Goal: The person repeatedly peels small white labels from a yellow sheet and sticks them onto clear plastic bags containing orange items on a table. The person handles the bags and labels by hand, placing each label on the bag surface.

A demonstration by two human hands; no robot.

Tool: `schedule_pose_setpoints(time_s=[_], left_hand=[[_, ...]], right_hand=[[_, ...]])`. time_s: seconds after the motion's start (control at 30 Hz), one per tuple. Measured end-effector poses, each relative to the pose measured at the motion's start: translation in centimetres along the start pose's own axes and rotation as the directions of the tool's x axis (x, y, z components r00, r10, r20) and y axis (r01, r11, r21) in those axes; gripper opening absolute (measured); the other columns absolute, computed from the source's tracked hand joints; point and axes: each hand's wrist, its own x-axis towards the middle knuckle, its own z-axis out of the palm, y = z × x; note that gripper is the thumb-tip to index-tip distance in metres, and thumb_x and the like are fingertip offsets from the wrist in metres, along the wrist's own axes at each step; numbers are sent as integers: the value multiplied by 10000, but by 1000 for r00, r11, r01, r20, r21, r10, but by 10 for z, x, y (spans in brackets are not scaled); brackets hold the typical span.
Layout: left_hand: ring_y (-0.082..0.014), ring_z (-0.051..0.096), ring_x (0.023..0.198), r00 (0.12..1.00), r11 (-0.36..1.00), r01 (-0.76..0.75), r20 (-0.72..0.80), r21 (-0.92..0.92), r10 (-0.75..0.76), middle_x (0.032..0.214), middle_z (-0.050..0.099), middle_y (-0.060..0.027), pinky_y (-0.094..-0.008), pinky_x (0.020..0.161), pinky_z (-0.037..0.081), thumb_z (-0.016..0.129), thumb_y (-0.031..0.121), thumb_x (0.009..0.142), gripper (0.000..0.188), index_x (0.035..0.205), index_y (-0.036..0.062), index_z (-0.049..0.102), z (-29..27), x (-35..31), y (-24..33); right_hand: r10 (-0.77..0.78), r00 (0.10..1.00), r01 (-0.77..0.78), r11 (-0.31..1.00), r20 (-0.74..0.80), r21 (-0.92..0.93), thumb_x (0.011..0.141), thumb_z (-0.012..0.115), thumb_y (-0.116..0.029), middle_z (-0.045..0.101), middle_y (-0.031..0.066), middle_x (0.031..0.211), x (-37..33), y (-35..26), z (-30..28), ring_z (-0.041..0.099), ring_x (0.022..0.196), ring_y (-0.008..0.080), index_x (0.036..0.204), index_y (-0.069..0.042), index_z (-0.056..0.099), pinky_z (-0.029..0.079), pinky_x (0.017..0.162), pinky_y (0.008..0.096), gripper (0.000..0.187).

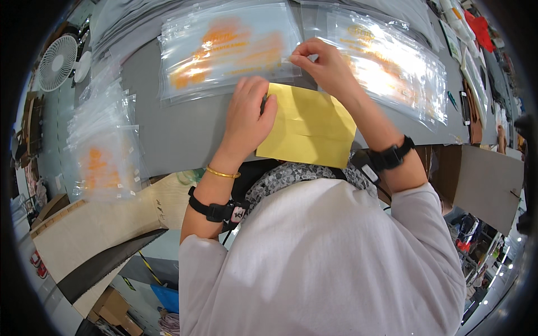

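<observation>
A yellow sheet [311, 126] lies at the table's near edge, with faint creases across it. My left hand [248, 115] is closed by its upper left corner. Something dark shows between that thumb and the fingers, too little of it to name. Farther right, my right hand [325, 67] is raised above the sheet's far edge in a pinch. What its fingertips hold, if anything, is too small to make out. Just beyond them is a stack of clear zip bags [230, 50] with orange print. A second stack of clear bags [386, 64] lies right of it, shining under the light.
More clear bags [106, 159] overhang the grey table's [168, 131] left end. A white fan [58, 63] stands at the far left. On the right lie a phone [465, 108] and a pen [451, 99]. An open cardboard box [485, 182] sits below the right edge.
</observation>
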Motion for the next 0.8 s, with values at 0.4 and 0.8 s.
schedule_pose_setpoints(time_s=[0.4,0.8], left_hand=[[-377,565,1241,958,922,-276,155,271,241,1341,592,-198,-470,1067,477,614,62,871,207,1041,-57,628,2,21,-8],[-360,566,1225,950,904,-297,186,308,249,1423,606,-187,-465,1060,487,590,34,877,132,983,-44,601,5,21,-6]], right_hand=[[-40,999,38,967,1,-254,909,757,-141,708,45,1116,13,29,29,588,1073,277,890,-11,748,493,968,386,131],[-305,951,209,732,-39,-649,852,816,-243,691,100,1050,12,25,25,615,1037,334,890,-26,718,506,894,422,242]])
